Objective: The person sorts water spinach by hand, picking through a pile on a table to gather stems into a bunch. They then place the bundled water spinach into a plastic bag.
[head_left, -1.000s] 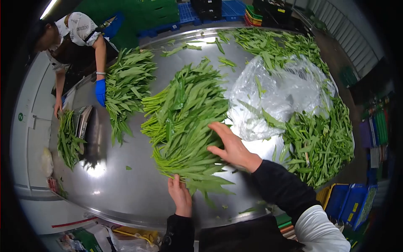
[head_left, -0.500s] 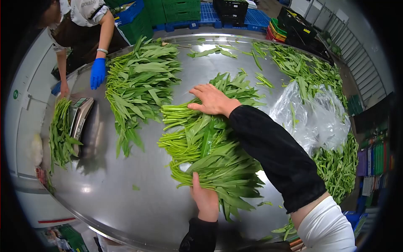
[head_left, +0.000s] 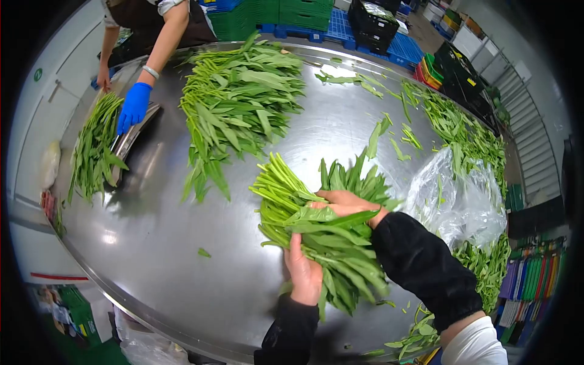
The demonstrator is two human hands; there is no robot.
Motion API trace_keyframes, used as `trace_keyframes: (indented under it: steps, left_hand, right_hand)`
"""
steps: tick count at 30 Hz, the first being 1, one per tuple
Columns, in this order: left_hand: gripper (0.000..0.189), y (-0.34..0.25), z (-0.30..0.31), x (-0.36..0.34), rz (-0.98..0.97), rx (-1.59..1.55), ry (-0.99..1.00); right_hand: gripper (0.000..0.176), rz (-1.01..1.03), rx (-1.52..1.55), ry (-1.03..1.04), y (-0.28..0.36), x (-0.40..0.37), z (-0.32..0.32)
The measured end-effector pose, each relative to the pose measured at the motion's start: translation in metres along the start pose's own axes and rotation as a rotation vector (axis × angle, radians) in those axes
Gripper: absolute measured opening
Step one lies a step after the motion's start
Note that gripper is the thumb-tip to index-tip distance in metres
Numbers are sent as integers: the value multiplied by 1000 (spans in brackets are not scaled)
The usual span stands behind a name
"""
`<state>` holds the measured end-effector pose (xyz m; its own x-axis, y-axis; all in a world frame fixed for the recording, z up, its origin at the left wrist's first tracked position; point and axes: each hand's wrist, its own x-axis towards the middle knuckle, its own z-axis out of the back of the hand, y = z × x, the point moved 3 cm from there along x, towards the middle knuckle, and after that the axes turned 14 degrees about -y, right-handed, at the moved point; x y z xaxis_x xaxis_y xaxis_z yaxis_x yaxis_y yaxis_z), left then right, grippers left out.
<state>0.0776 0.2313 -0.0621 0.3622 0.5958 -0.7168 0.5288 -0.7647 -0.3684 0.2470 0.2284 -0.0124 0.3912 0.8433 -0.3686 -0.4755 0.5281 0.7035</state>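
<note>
A thick bundle of long green leafy stalks (head_left: 316,228) lies gathered on the steel table (head_left: 164,243), cut ends pointing up-left. My left hand (head_left: 302,272) grips the bundle from below near its leafy end. My right hand (head_left: 347,204) is closed over the top of the same bundle, fingers wrapped around the stalks. Both arms wear black sleeves.
A second pile of greens (head_left: 237,103) lies further up the table. A co-worker's blue-gloved hand (head_left: 133,106) rests by a scale (head_left: 131,137) with a smaller bunch (head_left: 91,149). A clear plastic bag (head_left: 456,198) and loose greens (head_left: 468,137) lie at right. Crates stand behind.
My right hand came back from the far stalk ends and closed over the bundle's middle. The loose pile is now pulled into one tighter bundle between both hands. The view shifted left.
</note>
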Motion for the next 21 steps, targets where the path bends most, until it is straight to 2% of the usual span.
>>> trace_keyframes:
  steps: [2,4,6,8,10,12,13,14,15,16,18,19,21]
  left_hand:
    - [45,-23,10,-9,18,-32,65]
    - [44,-67,9,-25,-53,11,62]
    - [44,-117,20,-36,-361,208,141]
    - [45,-172,5,-60,-278,38,91]
    - [45,-215,10,-68,-547,93,181]
    - [44,-266,26,-35,-517,100,142]
    - [42,-288,36,-14,-485,98,97]
    - [42,-305,44,2,-488,106,105]
    - [41,-318,57,18,-460,104,3]
    - [40,-327,71,33,-430,97,-100]
    - [40,-345,101,59,-404,151,-169]
    - [40,-347,112,69,-376,199,-244]
    - [40,-347,116,79,-386,178,-229]
  right_hand:
    - [81,-16,14,0,22,0,-10]
    - [79,90,86,49,72,0,-18]
    - [80,168,29,51,135,8,-23]
    - [81,281,20,28,183,30,-40]
    - [82,283,-135,66,231,55,-54]
    - [80,330,-92,-27,256,84,-71]
    - [80,334,-87,-36,257,99,-84]
    - [72,395,-40,-152,254,116,-96]
    - [64,453,6,-266,247,126,-104]
    - [64,453,6,-271,235,126,-114]
    - [42,691,162,-659,213,104,-118]
    - [34,734,165,-645,203,92,-118]
    - [27,818,163,-614,180,68,-114]
